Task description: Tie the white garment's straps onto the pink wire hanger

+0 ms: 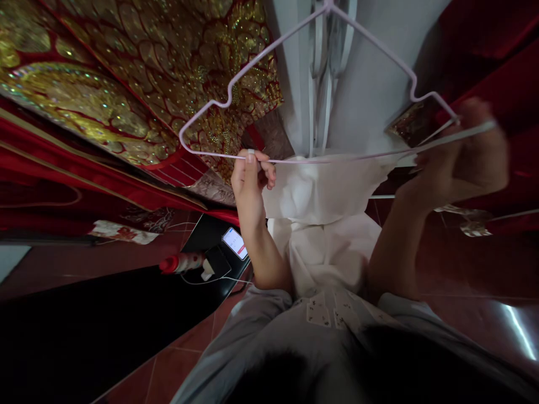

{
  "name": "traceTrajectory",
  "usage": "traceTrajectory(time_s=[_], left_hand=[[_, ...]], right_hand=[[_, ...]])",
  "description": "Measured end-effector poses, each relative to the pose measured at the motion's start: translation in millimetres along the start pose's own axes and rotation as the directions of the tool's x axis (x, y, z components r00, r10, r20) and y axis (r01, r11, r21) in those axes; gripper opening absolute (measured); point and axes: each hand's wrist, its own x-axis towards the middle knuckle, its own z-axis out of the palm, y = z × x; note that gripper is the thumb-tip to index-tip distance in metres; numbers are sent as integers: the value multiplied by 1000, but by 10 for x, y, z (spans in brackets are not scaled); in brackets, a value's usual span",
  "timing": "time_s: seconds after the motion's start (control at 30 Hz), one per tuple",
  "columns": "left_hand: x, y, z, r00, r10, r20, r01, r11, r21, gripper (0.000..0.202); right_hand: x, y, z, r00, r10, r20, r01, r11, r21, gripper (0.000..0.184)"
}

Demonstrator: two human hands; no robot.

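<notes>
A pale pink clothes hanger (290,42) hangs in front of me, its long lower bar towards me. My left hand (251,174) pinches that bar left of its middle, thumb on top. At the hanger's other end, my right hand (478,154) is smeared by motion, its fingers curled round a thin white strap (455,134). This strap runs from the hand towards the lower bar near the hanger's right corner. White cloth (324,193) lies behind and below the bar, between my forearms; whether it is fastened to the hanger cannot be told.
Red garments with gold sequins (210,62) hang at the left, and dark red cloth (497,56) at the right. A black table (126,314) at lower left bears a lit phone (234,243), a red-capped bottle (181,262), a dark device (217,261) and a white cable.
</notes>
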Motion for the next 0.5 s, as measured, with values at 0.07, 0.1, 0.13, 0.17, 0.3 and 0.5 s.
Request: traceTrajectory(time_s=[0.07,0.1,0.13,0.17,0.3,0.5], left_hand=[[3,8,5,1000,-5,-11,5,1000,2,34],[6,9,5,1000,-5,-14,5,1000,4,34],[9,7,5,1000,-4,-14,4,1000,7,34],[12,4,5,1000,-4,-11,4,1000,12,33],[18,-24,11,1000,-7,-4,7,1000,27,33],[20,-60,17,1000,-8,8,8,999,32,35]], right_hand=[[-130,53,64,1000,3,-20,-2,1000,26,68],[-194,93,90,999,-10,-38,11,999,40,69],[-248,144,109,996,-37,-75,41,998,51,69],[-290,206,121,987,-81,-142,90,994,60,68],[-291,524,97,822,-306,-481,369,929,40,56],[-240,733,-146,727,-344,-594,375,924,-76,58]])
